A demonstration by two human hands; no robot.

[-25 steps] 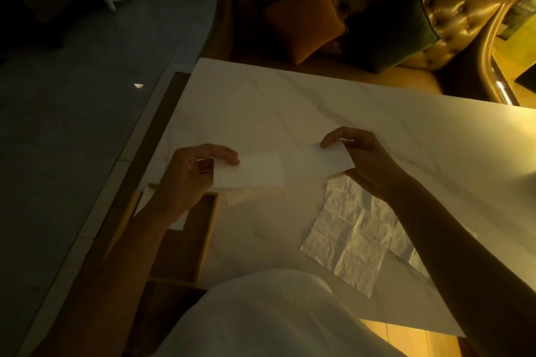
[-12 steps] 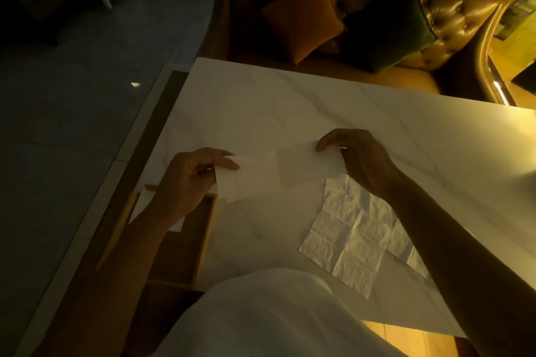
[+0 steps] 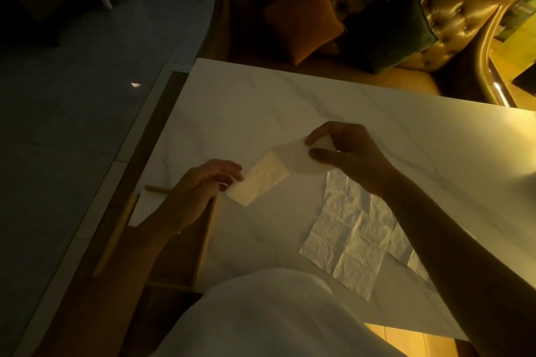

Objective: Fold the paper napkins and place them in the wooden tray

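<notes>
A long folded strip of white paper napkin (image 3: 271,175) is stretched in the air just above the marble table (image 3: 290,107). My left hand (image 3: 200,191) pinches its lower left end; my right hand (image 3: 345,151) pinches its upper right end. The strip is tilted, right end higher. An unfolded, creased napkin (image 3: 353,235) lies flat on the table under my right forearm. The wooden tray (image 3: 208,229) sits at the table's left edge, mostly hidden by my left arm, with a white napkin (image 3: 145,206) in its far corner.
A tufted sofa with an orange cushion (image 3: 301,17) and a dark green cushion (image 3: 391,26) stands behind the table. Grey floor lies to the left. My white shirt (image 3: 261,313) fills the bottom of the view. The room is dim.
The napkin strip has tilted: my right hand rose and moved right, my left hand dropped slightly toward the tray. Both hands keep their hold.
</notes>
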